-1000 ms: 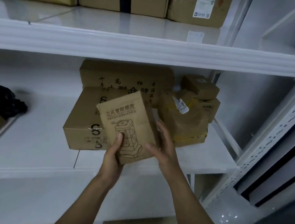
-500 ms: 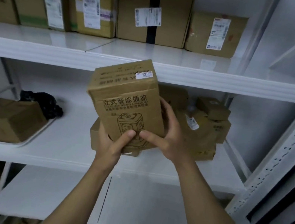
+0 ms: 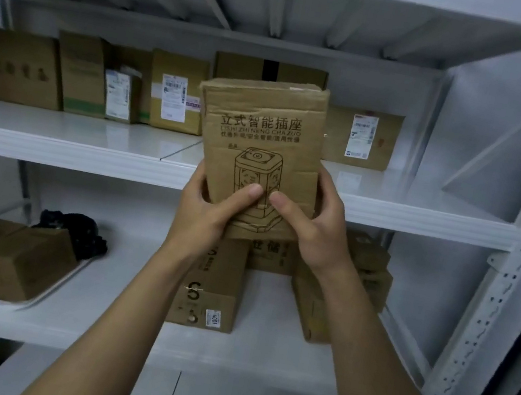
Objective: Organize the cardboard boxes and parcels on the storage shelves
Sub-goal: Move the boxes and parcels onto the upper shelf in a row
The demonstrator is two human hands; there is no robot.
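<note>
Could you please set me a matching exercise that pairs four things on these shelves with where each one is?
Things:
1. printed box
2. black bundle
3. box with black tape
4. box marked S

Places:
A. lower shelf, left side
B. lower shelf, middle
C. in the grip of the left hand and right hand
D. upper shelf, behind the printed box

Pairs: 1-C, 2-A, 3-D, 4-B

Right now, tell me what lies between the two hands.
In the head view, the printed box lies between the left hand and right hand; both grip its lower end, thumbs nearly meeting on its front.
</note>
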